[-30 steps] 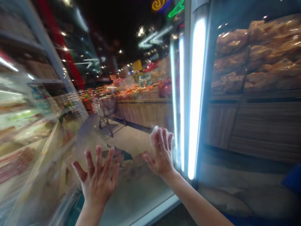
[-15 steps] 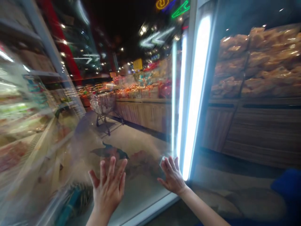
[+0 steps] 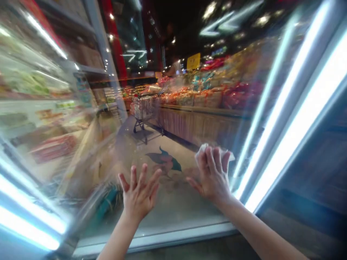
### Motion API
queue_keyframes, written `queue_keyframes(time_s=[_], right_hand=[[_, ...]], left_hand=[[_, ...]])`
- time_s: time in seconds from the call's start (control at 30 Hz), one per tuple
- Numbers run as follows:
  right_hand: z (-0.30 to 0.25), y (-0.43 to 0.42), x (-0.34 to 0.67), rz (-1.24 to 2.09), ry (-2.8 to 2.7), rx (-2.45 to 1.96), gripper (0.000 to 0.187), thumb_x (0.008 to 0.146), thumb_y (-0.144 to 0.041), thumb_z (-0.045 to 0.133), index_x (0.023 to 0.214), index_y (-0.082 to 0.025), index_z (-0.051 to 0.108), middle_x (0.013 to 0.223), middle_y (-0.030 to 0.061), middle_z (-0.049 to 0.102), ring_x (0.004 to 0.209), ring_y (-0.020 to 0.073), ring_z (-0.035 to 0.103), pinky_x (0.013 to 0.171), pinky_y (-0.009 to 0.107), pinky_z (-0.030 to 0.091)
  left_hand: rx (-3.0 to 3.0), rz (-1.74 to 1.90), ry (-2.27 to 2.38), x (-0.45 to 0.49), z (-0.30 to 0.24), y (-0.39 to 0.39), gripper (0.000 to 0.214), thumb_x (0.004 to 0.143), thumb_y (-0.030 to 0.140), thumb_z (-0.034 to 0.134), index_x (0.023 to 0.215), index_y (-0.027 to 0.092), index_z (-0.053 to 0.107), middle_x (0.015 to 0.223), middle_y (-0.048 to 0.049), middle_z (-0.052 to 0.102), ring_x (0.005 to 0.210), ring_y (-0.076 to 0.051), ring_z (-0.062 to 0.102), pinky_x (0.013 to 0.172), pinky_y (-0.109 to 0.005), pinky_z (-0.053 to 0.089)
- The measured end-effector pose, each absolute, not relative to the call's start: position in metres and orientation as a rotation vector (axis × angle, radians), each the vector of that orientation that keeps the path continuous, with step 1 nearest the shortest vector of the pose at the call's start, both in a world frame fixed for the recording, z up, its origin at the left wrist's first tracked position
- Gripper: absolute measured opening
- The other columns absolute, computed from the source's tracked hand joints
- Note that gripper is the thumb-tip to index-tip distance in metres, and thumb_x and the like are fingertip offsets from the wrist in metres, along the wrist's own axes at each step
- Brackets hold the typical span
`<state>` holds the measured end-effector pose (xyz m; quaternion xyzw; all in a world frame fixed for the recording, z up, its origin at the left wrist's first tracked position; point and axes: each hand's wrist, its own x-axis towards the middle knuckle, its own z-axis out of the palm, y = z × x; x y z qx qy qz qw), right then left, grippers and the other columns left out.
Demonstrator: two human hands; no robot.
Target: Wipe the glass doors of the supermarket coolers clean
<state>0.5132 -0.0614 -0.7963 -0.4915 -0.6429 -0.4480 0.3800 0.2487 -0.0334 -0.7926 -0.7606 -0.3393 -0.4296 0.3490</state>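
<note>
A glass cooler door (image 3: 173, 213) stands open in front of me, with its lit frame along the right edge. My left hand (image 3: 139, 195) lies flat on the glass with fingers spread and holds nothing. My right hand (image 3: 214, 177) presses a white cloth (image 3: 202, 150) against the pane near the lit edge; the cloth shows above and beside the fingers. Reflections of both hands appear faintly in the glass.
Through the glass I see a store aisle with a shopping cart (image 3: 142, 110) and a long wooden display (image 3: 200, 124) of packaged goods. Chilled shelves (image 3: 40, 119) run along the left. Bright light strips (image 3: 295, 119) mark the door frame on the right.
My right hand with the cloth went down the glass, then back up and to the right. The left hand shifted a little rightward. My view turned, so the lit frame now slants.
</note>
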Motion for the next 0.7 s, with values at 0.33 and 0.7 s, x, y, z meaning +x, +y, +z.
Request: queue_keyframes(time_s=[0.33,0.7], right_hand=[[-0.752,-0.054,0.451,-1.154,-2.122,-0.949,0.091,0.097,-0.058,0.058,0.168,-0.026,0.011,0.172,0.0005,0.029,0.164,0.0217,0.002,0.134,0.054,0.011],[-0.634,-0.034,0.379,-1.021,-2.314,-0.817,0.097,0.099,-0.066,0.050,0.167,-0.025,-0.006,0.176,0.0003,0.019,0.161,0.0311,0.021,0.131,0.062,0.020]], left_hand=[[-1.938,-1.049,-0.953,0.159,-0.749,-0.019,0.092,0.092,0.037,0.068,0.163,0.046,0.010,0.175,0.0074,-0.005,0.162,-0.027,-0.015,0.130,-0.062,-0.014],[-1.862,-1.140,-0.976,0.091,-0.685,-0.007,0.081,0.099,0.027,0.054,0.164,0.046,0.008,0.175,0.0083,-0.007,0.163,-0.025,-0.010,0.131,-0.059,-0.012]])
